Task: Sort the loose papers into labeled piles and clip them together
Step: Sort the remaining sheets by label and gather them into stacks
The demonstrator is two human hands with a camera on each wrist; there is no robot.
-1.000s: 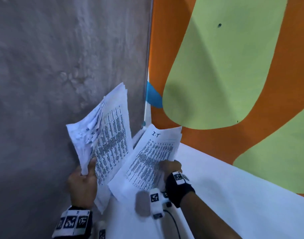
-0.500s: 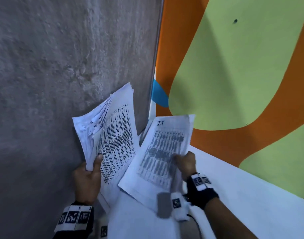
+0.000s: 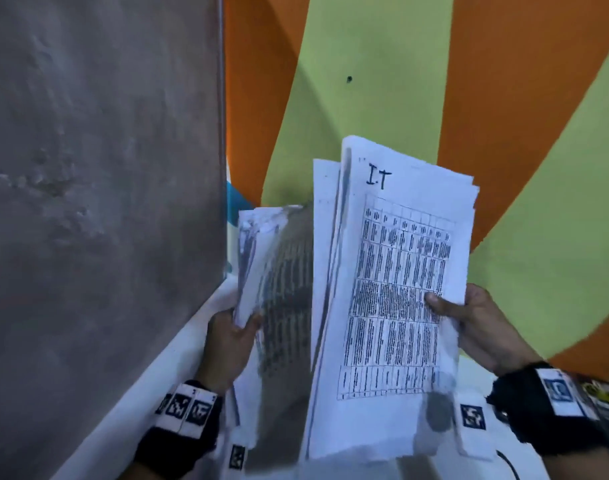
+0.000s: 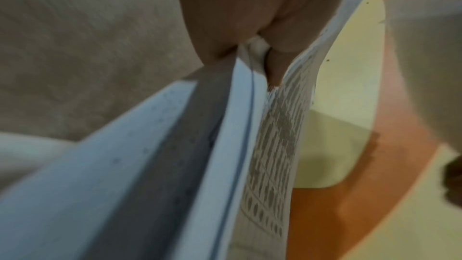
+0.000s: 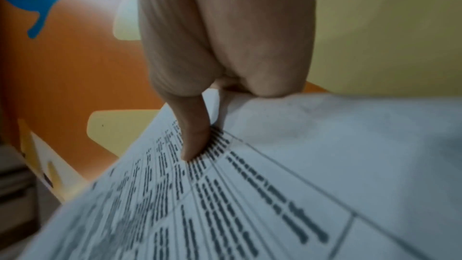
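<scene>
The sheaf of printed tables marked "IT" is held upright in the air above the white table, pinched at its right edge by the right hand, thumb on the print. The left hand clamps a second, ragged stack just beside it. Thin, limp sheets would likely fan and slip; an edge pinch suits. The grey wall crowds the left.
</scene>
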